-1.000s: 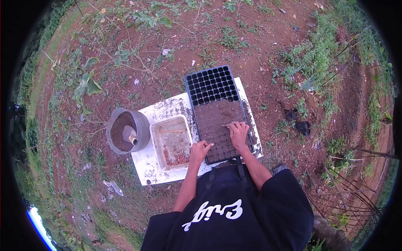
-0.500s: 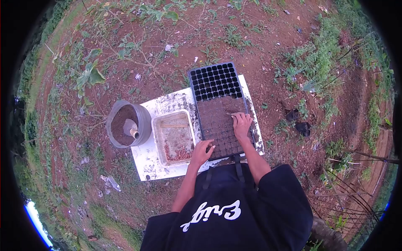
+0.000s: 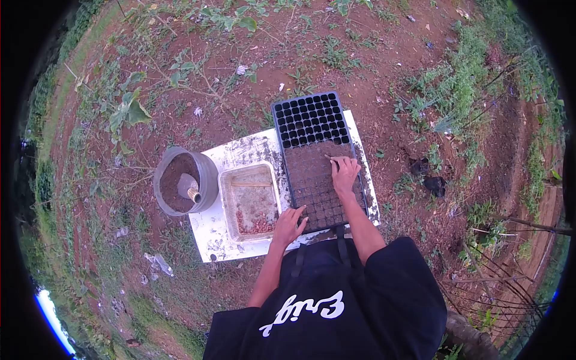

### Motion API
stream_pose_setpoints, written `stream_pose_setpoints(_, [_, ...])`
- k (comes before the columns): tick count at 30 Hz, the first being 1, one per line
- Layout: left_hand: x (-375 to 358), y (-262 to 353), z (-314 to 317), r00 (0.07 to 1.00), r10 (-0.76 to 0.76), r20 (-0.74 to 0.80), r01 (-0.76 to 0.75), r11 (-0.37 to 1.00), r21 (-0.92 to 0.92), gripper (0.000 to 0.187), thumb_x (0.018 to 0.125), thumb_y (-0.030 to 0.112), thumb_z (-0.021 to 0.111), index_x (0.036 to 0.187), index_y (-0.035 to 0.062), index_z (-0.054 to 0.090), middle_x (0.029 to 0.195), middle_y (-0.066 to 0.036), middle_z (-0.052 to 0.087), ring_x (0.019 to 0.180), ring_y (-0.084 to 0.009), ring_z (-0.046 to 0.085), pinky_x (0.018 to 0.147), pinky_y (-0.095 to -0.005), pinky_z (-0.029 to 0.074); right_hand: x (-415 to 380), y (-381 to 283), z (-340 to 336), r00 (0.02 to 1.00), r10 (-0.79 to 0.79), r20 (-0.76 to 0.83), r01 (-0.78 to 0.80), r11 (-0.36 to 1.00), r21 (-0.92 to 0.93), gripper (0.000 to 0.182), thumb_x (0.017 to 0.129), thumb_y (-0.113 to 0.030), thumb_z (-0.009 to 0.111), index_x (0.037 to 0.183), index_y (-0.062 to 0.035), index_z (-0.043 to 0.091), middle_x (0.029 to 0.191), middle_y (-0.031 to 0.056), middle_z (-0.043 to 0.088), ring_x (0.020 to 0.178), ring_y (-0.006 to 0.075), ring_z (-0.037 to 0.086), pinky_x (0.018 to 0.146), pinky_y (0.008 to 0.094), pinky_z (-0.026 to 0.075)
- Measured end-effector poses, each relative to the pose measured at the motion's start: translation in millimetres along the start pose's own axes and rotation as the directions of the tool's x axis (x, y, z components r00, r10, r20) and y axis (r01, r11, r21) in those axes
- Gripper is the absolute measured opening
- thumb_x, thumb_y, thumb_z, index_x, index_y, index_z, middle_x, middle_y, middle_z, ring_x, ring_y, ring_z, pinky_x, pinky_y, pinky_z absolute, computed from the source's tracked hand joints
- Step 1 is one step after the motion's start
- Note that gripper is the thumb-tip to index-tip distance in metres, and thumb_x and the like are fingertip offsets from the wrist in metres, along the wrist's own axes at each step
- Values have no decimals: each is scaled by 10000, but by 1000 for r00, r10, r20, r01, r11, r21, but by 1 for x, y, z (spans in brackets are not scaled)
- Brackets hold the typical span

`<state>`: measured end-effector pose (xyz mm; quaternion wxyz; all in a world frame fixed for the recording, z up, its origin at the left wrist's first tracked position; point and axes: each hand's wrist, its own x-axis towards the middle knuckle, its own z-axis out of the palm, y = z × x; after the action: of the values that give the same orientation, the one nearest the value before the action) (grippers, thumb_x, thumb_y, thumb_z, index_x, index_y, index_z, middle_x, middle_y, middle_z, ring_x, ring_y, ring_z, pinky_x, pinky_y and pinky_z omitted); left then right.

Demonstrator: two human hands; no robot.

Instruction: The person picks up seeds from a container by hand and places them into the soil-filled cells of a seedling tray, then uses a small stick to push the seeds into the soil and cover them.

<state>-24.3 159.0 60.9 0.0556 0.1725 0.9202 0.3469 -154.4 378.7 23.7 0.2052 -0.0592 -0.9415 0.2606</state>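
Note:
A black seedling tray (image 3: 307, 103) lies lengthwise in front of me, its far cells bare and its nearer cells filled with brown soil (image 3: 312, 174). My right hand (image 3: 346, 175) is over the soil near the tray's right side, fingers bent and close together. A short, thin, pale-tipped piece juts left from its fingertips, too small to name. At the near left edge of the tray rests my left hand (image 3: 289, 227), with thumb and fingers apart and nothing seen in it. Left of the tray is a shallow, light-coloured basket (image 3: 224, 204) with small reddish pieces at its near end.
A white, stained board (image 3: 207, 240) lies under the tray and basket. At its left stands a grey bucket (image 3: 207, 180) of soil, with a scoop (image 3: 188, 186) inside. Leafy plants (image 3: 129, 111) grow beyond, and thin sticks (image 3: 498, 279) stand at the right.
My right hand has shifted slightly away from me and left across the soil. My left hand stays at the tray edge; the whole view has shifted slightly.

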Motion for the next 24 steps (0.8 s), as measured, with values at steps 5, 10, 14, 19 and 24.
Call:
stream_pose_setpoints(5, [-1, -3, 4, 999, 41, 12, -41, 996, 74, 420, 893, 239, 641, 1252, 34, 565, 885, -111, 573, 869, -277, 557, 795, -396, 455, -24, 16, -24, 994, -89, 61, 89, 996, 8, 90, 818, -143, 711, 907, -160, 709, 927, -16, 636, 934, 235, 522, 865, 407, 353])
stream_pose_setpoints(10, [0, -2, 5, 998, 68, 4, -68, 991, 116, 420, 887, 240, 644, 1250, 43, 568, 869, -99, 552, 851, -266, 548, 769, -394, 445, -3, 24, -15, 989, -103, 107, 107, 994, -34, 97, 827, -146, 693, 919, -168, 714, 938, -20, 635, 927, 227, 519, 865, 401, 357])
stream_pose_setpoints(14, [3, -1, 6, 997, 73, 9, -74, 986, 148, 422, 884, 248, 644, 1250, 50, 568, 872, -93, 547, 848, -262, 546, 763, -388, 438, 20, 27, -9, 984, -160, 75, 160, 987, -4, 86, 814, -131, 705, 888, -171, 718, 918, -31, 635, 901, 215, 520, 829, 385, 355])
stream_pose_setpoints(19, [4, 1, 5, 999, 40, 29, -44, 989, 144, 413, 884, 249, 642, 1240, 51, 570, 881, -93, 553, 859, -257, 554, 769, -384, 440, 16, 23, -28, 990, -133, 48, 131, 991, 33, 93, 813, -111, 698, 895, -152, 716, 934, -24, 636, 896, 214, 521, 826, 381, 356])
stream_pose_setpoints(24, [5, 1, 4, 999, 32, 38, -38, 988, 152, 405, 883, 245, 640, 1233, 53, 574, 884, -88, 557, 863, -250, 559, 778, -378, 444, -3, 33, -24, 988, -127, 86, 126, 992, 14, 90, 820, -113, 695, 898, -153, 713, 938, -20, 632, 896, 220, 522, 826, 382, 359])
